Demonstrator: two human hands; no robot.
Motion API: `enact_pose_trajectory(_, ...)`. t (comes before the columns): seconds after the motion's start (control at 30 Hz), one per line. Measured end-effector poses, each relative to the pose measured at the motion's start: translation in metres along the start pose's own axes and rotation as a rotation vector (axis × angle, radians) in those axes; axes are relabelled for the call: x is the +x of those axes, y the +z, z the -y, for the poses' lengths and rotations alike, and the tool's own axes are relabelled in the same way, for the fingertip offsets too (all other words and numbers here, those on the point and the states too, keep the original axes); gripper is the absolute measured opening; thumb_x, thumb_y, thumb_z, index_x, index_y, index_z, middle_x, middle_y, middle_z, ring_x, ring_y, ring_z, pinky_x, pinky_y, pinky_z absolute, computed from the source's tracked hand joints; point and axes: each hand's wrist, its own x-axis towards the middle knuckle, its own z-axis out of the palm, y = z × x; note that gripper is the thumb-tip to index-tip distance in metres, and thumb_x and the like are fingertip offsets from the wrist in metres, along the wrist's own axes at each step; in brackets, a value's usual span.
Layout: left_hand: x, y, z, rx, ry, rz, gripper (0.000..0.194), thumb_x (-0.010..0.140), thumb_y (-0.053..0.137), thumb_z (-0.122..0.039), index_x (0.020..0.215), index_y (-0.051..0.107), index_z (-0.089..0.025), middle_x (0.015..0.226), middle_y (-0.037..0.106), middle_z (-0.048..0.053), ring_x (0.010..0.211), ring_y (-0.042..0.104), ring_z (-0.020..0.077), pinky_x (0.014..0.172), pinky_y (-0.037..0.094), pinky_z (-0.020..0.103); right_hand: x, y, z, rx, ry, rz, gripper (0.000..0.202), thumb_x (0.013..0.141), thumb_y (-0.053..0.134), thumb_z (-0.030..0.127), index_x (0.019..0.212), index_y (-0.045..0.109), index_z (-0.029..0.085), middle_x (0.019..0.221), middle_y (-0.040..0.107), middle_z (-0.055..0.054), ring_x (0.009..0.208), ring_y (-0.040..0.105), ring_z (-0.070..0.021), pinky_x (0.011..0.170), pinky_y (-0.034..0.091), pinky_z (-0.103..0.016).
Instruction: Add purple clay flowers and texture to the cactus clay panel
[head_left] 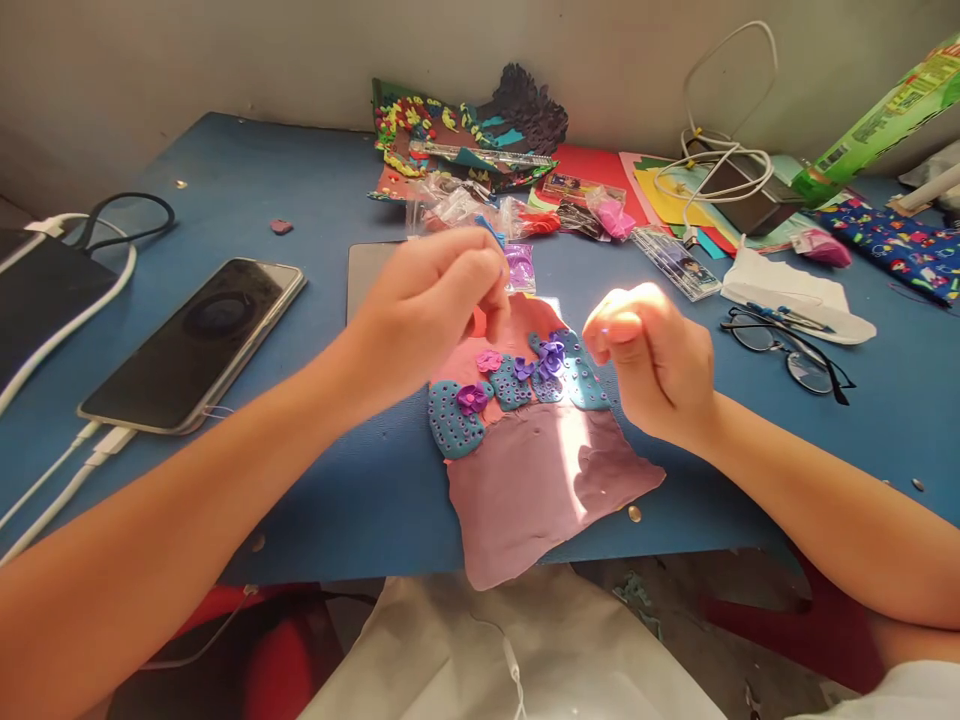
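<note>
My left hand is closed, fingers curled, above the upper left of a clay picture. A bit of blue shows at its knuckles; I cannot tell whether the hand holds it. To the right of the picture my right hand is closed in a pinch, with a faint purple glint at the fingertips too small to name. The picture has a mauve lower part and a salmon upper part. Across its middle lie dotted blue clay shapes, a magenta flower, a pink flower and a violet flower.
A phone with white cables lies left. Behind are clay packets and another clay work. Eyeglasses, a white tissue and a green packet are on the right. The table's front edge is close.
</note>
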Motion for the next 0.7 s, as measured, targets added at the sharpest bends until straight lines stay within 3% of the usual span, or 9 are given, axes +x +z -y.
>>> enact_pose_trajectory(0.07,0.002,-0.002,0.001,0.005,-0.001,-0.053,0.038,0.09,0.04,-0.012,0.054,0.046,-0.018,0.051,0.052,-0.002,0.051,0.046,0.0076,0.052,0.037,0.022,0.001,0.001,0.0,-0.075,-0.034,0.023,0.01,0.096,0.048,0.021,0.087,0.053,0.022,0.072,0.062,0.002,0.057,0.055,-0.0089,0.054,0.046,-0.023)
enact_pose_trajectory(0.17,0.002,-0.002,0.003,0.047,0.014,-0.026,0.034,0.091,0.047,-0.018,0.058,0.053,-0.018,0.053,0.054,-0.002,0.053,0.048,0.0084,0.052,0.038,0.022,0.002,0.003,0.001,-0.133,-0.046,0.049,0.005,0.089,0.061,0.02,0.088,0.056,0.021,0.075,0.068,0.003,0.055,0.056,-0.0064,0.053,0.045,-0.02)
enact_pose_trajectory(0.37,0.001,0.004,0.006,0.102,0.058,0.05,0.033,0.09,0.045,-0.017,0.06,0.057,-0.017,0.052,0.055,-0.002,0.06,0.055,0.0091,0.066,0.045,0.023,-0.002,0.004,0.004,-0.198,-0.082,0.026,0.018,0.09,0.058,0.023,0.074,0.049,0.023,0.049,0.051,0.009,0.04,0.041,-0.0055,0.04,0.033,-0.019)
enact_pose_trajectory(0.57,0.0,0.004,0.003,0.108,-0.056,0.054,0.03,0.089,0.046,-0.018,0.06,0.055,-0.016,0.052,0.054,-0.002,0.054,0.055,0.0078,0.056,0.043,0.02,-0.002,0.003,0.01,-0.195,-0.12,0.057,0.031,0.092,0.057,0.03,0.067,0.04,0.023,0.046,0.046,0.009,0.04,0.037,-0.0066,0.04,0.031,-0.019)
enact_pose_trajectory(0.7,-0.002,0.005,0.003,0.022,-0.163,0.158,0.028,0.088,0.046,-0.017,0.06,0.052,-0.016,0.055,0.054,-0.002,0.048,0.049,0.006,0.045,0.039,0.017,-0.001,0.002,0.013,-0.162,-0.128,0.066,0.036,0.092,0.057,0.032,0.065,0.035,0.023,0.044,0.043,0.009,0.039,0.032,-0.0061,0.04,0.03,-0.018)
